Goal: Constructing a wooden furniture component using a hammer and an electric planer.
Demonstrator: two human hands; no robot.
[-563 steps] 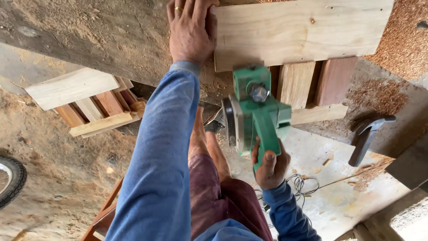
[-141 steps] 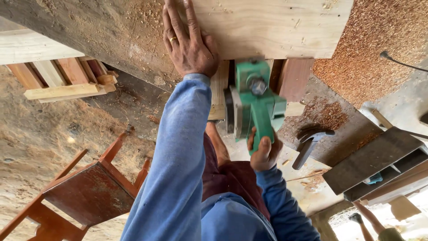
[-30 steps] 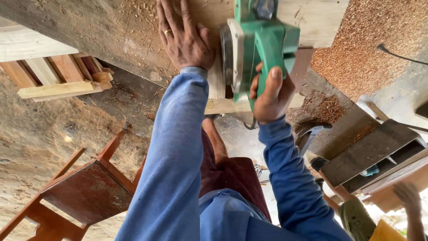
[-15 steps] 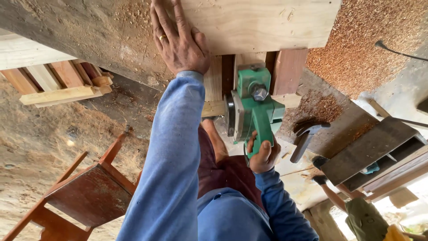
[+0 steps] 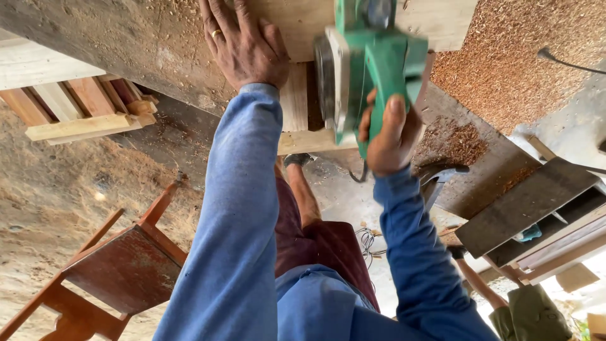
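The fingers [image 5: 388, 117] of the right hand [image 5: 391, 136] are closed around the rear handle of a green electric planer [image 5: 366, 57], gripping it; the planer sits on a pale wooden board [image 5: 297, 25] at the upper edge of the view and is blurred. The left hand [image 5: 243, 44] lies flat on the same board just beside the planer, fingers spread and open, holding nothing, with a ring on one finger. Both arms wear blue sleeves. The board rests on a bench [image 5: 113, 38] whose dark top is dusted with wood shavings. Pale and reddish planks [image 5: 82, 110] lie stacked beyond the bench's left edge. A heap of sawdust [image 5: 505, 57] covers the area right of the planer. A red-brown wooden chair [image 5: 120, 265] stands on the dusty floor at lower left, well apart from the hands. Another person's arm in a green sleeve [image 5: 524, 309] shows at lower right
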